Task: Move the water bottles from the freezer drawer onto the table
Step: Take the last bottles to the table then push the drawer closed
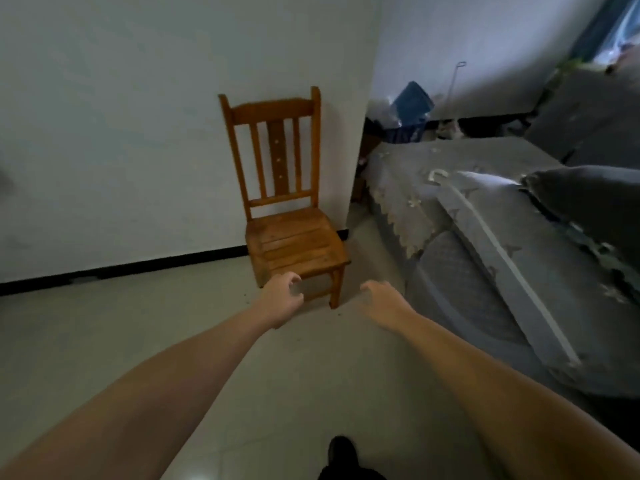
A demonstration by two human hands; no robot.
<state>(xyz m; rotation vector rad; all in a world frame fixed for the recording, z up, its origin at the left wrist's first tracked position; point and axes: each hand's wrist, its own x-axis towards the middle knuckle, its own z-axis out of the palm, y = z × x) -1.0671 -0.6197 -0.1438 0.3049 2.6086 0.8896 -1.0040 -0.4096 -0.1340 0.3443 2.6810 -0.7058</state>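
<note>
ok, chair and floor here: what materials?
Chair: looks like solid wood, orange-brown varnish; slatted seat and back, slight sheen. Floor: likely glazed tile or polished stone, pale and smooth; a light reflection shows near the bottom edge, but no joints are clear.

We see both forearms bare from elbow to wrist, no sleeves in view. Left hand (282,299) & right hand (382,301): no gloves, no rings, no watch or wristband visible; pic is a bit blurry, so small details can't be confirmed. At bottom centre, one dark, rounded-toe shoe (341,452) w/ dark trouser fabric (349,474) just below it; both approx. black. Shoe material & any laces too dim to tell.
</note>
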